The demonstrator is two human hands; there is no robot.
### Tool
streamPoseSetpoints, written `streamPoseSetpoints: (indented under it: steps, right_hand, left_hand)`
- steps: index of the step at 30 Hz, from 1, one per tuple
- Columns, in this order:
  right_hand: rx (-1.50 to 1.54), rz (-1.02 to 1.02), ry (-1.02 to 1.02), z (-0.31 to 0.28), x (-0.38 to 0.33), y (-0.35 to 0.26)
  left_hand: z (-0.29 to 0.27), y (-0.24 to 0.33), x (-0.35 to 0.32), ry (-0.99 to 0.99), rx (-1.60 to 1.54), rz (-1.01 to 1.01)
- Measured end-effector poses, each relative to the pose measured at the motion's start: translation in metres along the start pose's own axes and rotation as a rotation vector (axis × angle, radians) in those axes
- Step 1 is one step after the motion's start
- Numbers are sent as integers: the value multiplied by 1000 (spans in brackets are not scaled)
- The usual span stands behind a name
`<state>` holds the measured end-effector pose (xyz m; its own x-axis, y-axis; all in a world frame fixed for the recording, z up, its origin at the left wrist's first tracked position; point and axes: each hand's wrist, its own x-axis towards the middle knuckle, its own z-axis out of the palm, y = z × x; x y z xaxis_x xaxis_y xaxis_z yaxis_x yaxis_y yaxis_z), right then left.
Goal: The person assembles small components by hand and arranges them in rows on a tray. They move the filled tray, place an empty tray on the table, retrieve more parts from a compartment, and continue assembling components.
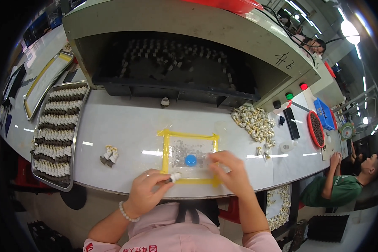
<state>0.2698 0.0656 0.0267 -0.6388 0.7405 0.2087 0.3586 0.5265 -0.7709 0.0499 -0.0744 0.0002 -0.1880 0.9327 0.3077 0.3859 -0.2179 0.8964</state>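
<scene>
"Grasping anything?"

"Pinching, in the left hand [149,185], a small white-and-dark piece [173,177], just over the near left corner of a yellow tape frame [166,153]; cannot tell the grip of the right hand [231,170], blurred just right of a blue disc [190,160]."

"See anything in the way?"

"Can see, ahead, a grey metal hood [185,17] with a black ledge [168,91]; leftward, a steel tray [78,140] filled with rows of pieces, plus a loose cluster [109,155] nearer the hand; rightward, a heap of white-yellow pieces [256,124], then a black case [291,123], a red bowl [309,127] and a blue crate [324,114]."

"And edges, room?"

"Find open white tabletop [126,126] between tray and frame, broken by the cluster; more between frame and ledge; note the table's near edge [126,194] close below the frame, with the left wrist past it."
</scene>
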Motion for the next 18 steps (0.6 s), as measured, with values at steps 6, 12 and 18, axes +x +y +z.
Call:
streamPoseSetpoints:
  steps: [6, 12, 18]
  right_hand:
    - [-631, 268, 460, -83, -36, 58]
    - [-666, 312, 327, -85, -47, 76]
    - [-421, 378, 229, -68, -32, 47]
  left_hand:
    - [-38, -19, -16, 218, 723, 298]
    - [-52, -30, -30, 402, 895, 137]
    - [-57, -22, -16, 448, 896, -59]
